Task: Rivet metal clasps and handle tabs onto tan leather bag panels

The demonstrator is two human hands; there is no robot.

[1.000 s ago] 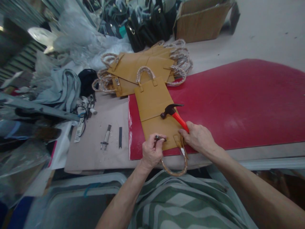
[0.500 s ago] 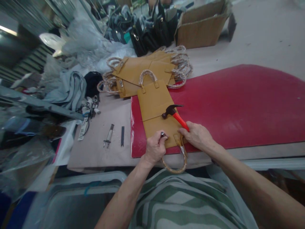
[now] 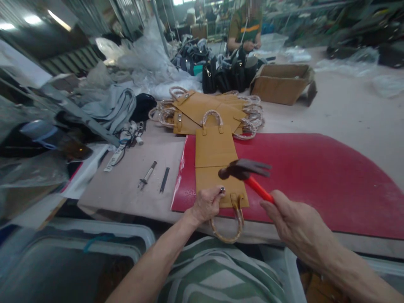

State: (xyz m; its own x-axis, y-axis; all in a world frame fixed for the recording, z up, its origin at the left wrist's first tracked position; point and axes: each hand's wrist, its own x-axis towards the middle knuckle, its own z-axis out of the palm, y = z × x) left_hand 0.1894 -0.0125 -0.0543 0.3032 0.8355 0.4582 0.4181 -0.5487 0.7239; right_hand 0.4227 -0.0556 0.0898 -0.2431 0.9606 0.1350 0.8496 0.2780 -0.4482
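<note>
A flat tan bag (image 3: 214, 158) lies on a red mat (image 3: 315, 176), its near handle (image 3: 225, 229) hanging over the table edge. My left hand (image 3: 206, 205) is closed round a small metal punch (image 3: 222, 190) that stands on the bag's near edge. My right hand (image 3: 292, 221) grips the red handle of a hammer (image 3: 244, 169), whose dark head hangs blurred in the air above the bag, just right of the punch.
A stack of tan bags (image 3: 205, 110) lies beyond the mat. Two small metal tools (image 3: 154, 175) rest on the brown board at the left. Black bags (image 3: 225, 73), a cardboard box (image 3: 280, 82) and a seated person (image 3: 244, 29) are at the back. Clutter fills the left side.
My right hand has lifted the hammer off the bag into the air. My left hand stays with the punch on the bag's edge. The camera has tilted up.
</note>
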